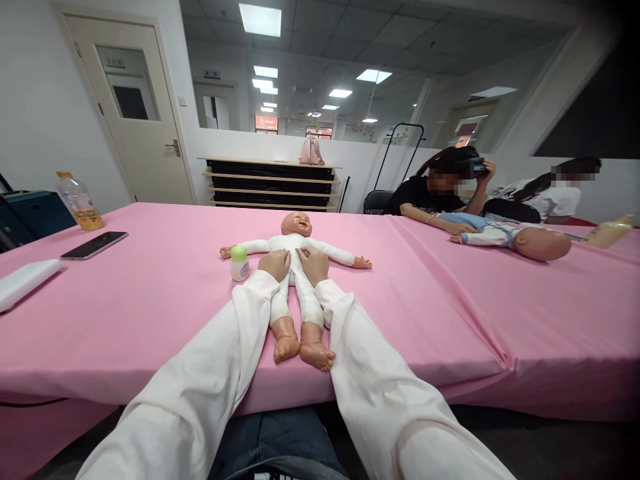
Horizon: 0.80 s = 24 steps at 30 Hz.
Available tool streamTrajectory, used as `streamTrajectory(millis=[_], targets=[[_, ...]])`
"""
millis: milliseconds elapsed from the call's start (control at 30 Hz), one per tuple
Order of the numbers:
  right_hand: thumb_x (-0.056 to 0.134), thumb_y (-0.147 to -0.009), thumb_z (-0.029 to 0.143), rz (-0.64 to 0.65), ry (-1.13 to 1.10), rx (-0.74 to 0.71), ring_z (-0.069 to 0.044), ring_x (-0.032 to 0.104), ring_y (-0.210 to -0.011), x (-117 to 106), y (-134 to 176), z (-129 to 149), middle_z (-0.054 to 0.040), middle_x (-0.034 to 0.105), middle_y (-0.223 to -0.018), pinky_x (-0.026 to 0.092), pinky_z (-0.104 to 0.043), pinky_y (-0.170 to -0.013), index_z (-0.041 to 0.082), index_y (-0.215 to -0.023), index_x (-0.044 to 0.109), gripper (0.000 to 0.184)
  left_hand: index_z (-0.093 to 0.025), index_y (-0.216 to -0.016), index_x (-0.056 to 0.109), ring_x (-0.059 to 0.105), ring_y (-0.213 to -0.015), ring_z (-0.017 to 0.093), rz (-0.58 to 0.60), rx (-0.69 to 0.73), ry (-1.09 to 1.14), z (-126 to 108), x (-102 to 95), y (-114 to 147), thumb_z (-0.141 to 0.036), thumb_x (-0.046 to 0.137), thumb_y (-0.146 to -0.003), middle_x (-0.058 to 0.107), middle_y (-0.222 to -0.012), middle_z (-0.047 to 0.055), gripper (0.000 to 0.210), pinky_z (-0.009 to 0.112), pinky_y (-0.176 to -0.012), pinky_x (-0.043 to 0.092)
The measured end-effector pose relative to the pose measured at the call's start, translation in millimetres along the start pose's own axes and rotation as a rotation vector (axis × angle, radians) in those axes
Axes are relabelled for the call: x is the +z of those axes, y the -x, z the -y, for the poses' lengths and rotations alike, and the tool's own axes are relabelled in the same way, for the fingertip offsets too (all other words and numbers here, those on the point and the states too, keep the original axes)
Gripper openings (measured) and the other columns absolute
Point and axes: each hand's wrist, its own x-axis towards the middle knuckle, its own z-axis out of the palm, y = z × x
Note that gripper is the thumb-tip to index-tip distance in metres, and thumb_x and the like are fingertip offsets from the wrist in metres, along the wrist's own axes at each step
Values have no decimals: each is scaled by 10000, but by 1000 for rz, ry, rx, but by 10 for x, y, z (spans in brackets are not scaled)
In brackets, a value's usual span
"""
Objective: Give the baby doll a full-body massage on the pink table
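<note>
A baby doll with a white cloth body lies on its back, head at the far end and feet near the table's front edge. Its arms are spread wide. My left hand is closed against the left side of its belly, fingertips at the cloth. On the other side, my right hand is likewise closed against the belly. Both hands partly cover the torso, and some fingers are hidden. Just left of my left hand stands a small white bottle with a green cap, close to one doll arm.
A pink cloth covers the table. At left are a phone, a drink bottle and a white flat object. Across on the right, a person sits by a second doll; another person sits farther right.
</note>
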Motion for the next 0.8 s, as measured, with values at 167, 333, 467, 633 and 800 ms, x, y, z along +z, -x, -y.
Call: streamTrajectory(millis=[167, 333, 467, 633, 800], targets=[[380, -886, 240, 50, -39, -79, -170, 534, -1102, 95, -74, -59, -53, 618, -1154, 382, -280, -934, 198, -1073, 617, 305, -172, -1175, 563, 430, -1231, 166, 35, 158, 176, 97, 150, -87, -236, 378, -873, 536, -1269, 64, 359, 305, -1046, 319], [355, -890, 200, 105, 1, -70, -207, 343, -1296, 139, -106, -89, -78, 416, -1379, 282, -372, -1048, 176, -1223, 524, 374, -195, -1295, 454, 268, -1331, 191, 93, 72, 239, 205, 258, -173, -270, 370, -885, 372, -1407, 48, 426, 373, -1096, 221], [425, -879, 319, -1, 18, 27, -211, 490, -1165, 81, -61, -57, -91, 561, -1235, 365, -326, -967, 175, -1126, 591, 330, -172, -1242, 509, 355, -1287, 195, 53, -17, 196, 163, 183, -133, -284, 400, -875, 437, -1360, 76, 399, 349, -1076, 271], [480, -854, 326, -61, -39, -42, -172, 604, -914, 57, -39, -53, -57, 679, -961, 429, -268, -836, 178, -927, 662, 245, -186, -1043, 642, 539, -1113, 194, -26, 15, 118, 90, 88, -49, -264, 414, -860, 604, -1176, 71, 302, 318, -973, 405], [392, -888, 225, 63, -97, -180, -150, 536, -1100, 118, -88, -88, -39, 622, -1154, 381, -267, -956, 194, -1081, 618, 299, -182, -1138, 598, 470, -1197, 166, 11, 144, 217, 128, 163, -97, -212, 411, -853, 555, -1248, 49, 342, 305, -1037, 344]])
